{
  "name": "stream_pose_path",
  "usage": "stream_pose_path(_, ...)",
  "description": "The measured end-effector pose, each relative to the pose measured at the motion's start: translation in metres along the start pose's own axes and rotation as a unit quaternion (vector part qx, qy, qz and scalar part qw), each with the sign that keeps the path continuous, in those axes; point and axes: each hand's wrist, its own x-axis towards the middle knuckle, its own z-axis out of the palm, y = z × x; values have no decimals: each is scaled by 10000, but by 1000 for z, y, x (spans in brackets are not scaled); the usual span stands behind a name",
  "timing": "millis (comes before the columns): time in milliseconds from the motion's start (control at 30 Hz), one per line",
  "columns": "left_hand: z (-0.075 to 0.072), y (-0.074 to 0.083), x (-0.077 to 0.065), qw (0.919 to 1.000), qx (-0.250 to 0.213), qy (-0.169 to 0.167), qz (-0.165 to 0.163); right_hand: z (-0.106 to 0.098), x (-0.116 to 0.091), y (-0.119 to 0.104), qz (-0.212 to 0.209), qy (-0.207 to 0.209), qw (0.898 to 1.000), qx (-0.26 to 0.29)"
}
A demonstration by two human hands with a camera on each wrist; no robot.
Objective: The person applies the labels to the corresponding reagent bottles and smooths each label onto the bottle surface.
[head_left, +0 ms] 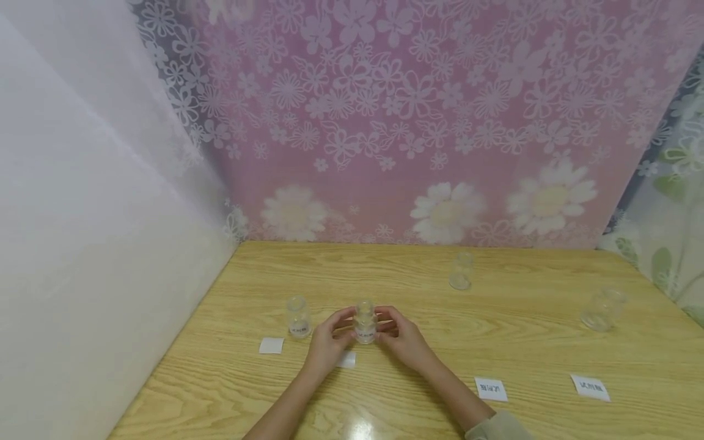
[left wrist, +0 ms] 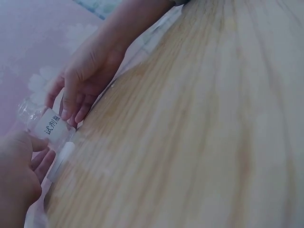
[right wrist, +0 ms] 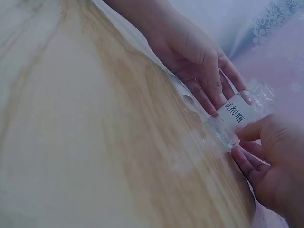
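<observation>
Between my two hands stands a small clear glass reagent bottle [head_left: 365, 320], upright with a narrower neck. A white label [right wrist: 232, 110] with printed characters lies on its front. My left hand [head_left: 326, 343] holds the bottle from the left, thumb at the label's edge. From the other side my right hand [head_left: 408, 343] grips it, its thumb also by the label. Close to the left hand stands a similar labelled bottle [head_left: 299, 319]. A blank white slip [head_left: 348, 359] lies partly behind the left wrist.
Another blank slip [head_left: 272, 346] lies at the left. Two unlabelled glass vessels stand farther off: one bottle [head_left: 461, 272] at the back, one wider jar [head_left: 604, 310] at the right. Two printed slips, a nearer one [head_left: 491, 389] and a farther-right one [head_left: 590, 387], lie on the wooden table [head_left: 528, 342].
</observation>
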Motion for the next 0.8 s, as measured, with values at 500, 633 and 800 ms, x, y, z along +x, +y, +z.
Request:
stream_pose_path(500, 3, 35, 5, 9972, -53, 731, 123, -43, -9, -35, 889, 588, 9906, 857)
stream_pose_path(633, 14, 61, 16, 9953, -352, 710, 563, -86, -8, -44, 814, 784, 9913, 677)
stream_pose_path(800, 43, 78, 40, 9949, -790, 373, 498, -139, -4, -37, 1007, 1348, 9857, 46)
